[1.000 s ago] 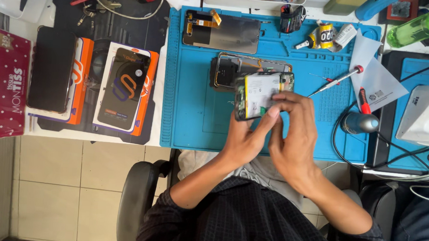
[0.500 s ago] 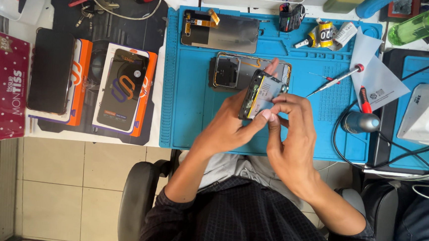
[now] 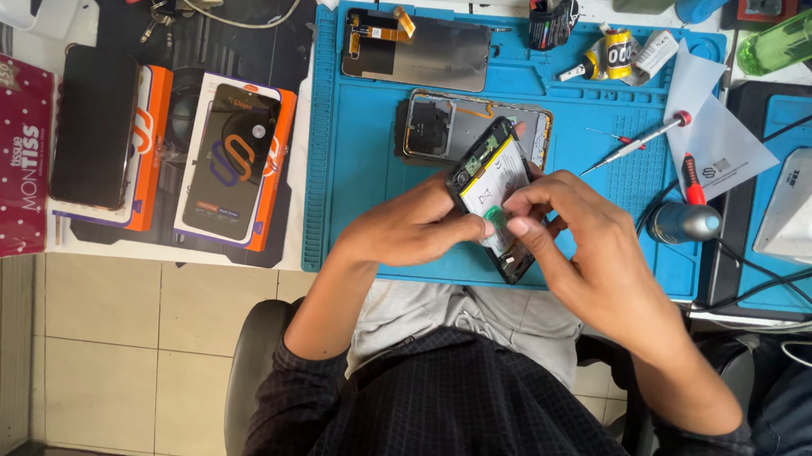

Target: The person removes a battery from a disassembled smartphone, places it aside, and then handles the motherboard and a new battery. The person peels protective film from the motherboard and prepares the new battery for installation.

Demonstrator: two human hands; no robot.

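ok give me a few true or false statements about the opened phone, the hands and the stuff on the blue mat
1. Both hands hold the opened phone above the blue mat. True: the left hand grips its side and the right hand has fingertips on its inside.
2. A screwdriver is in the right hand. False: the red-tipped screwdriver lies on the mat, apart from both hands.
3. A phone frame lies on the mat beyond the held phone. True.
4. The red tissue box stands on the blue mat. False: it sits at the far left edge of the table, off the mat.
5. The display panel lies near the mat's far edge. True.
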